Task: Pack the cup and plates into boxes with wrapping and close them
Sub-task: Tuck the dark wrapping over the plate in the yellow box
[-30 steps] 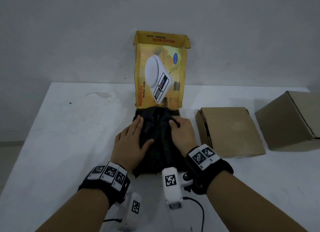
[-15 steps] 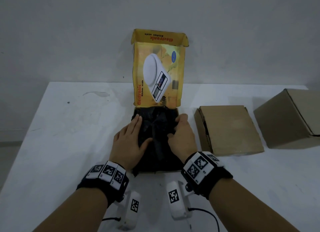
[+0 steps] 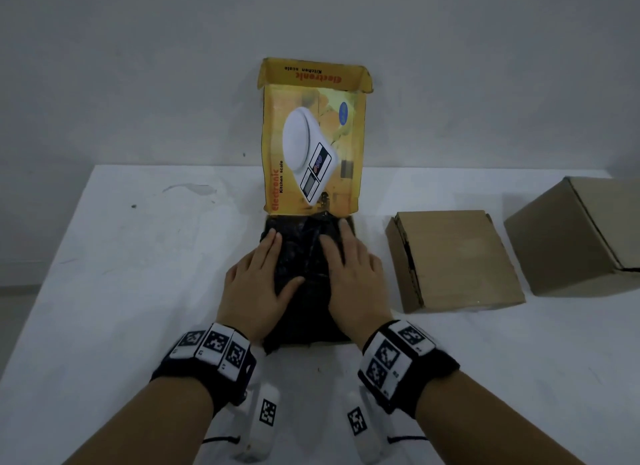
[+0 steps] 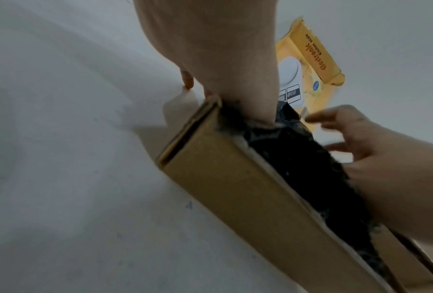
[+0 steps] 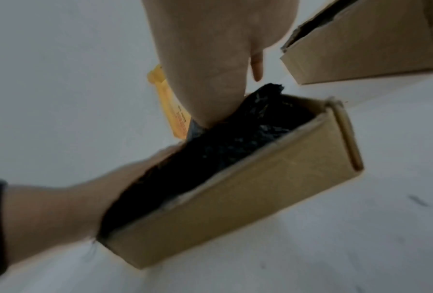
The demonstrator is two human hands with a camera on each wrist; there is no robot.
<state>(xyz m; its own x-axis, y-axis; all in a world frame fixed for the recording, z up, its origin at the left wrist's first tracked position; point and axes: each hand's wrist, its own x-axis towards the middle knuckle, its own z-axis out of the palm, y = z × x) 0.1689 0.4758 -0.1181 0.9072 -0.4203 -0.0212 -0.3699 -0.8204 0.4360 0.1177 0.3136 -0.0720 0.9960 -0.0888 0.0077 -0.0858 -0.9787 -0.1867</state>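
Observation:
An open box point(image 3: 350, 222) printed as a kitchen scale box lies in front of me, its yellow lid point(image 3: 313, 142) standing upright at the far side. Black crinkled wrapping point(image 3: 308, 256) fills the box and hides whatever is packed in it. My left hand point(image 3: 258, 277) lies flat on the wrapping's left half, fingers straight. My right hand point(image 3: 349, 270) presses flat on its right half. The left wrist view shows the box's brown side wall point(image 4: 248, 198) with the wrapping point(image 4: 310, 174) bulging above it. The right wrist view shows the other wall point(image 5: 248, 198) and the wrapping point(image 5: 210, 158).
A flat closed brown cardboard box point(image 3: 453, 256) lies right of the open box. A taller brown box point(image 3: 581, 236) stands at the far right edge. All sit on a white table point(image 3: 121, 274) against a grey wall.
My right hand uncurled and slid forward, so its fingers now lie flat on the wrapping. The wrapping sits lower in the box. My left hand barely moved.

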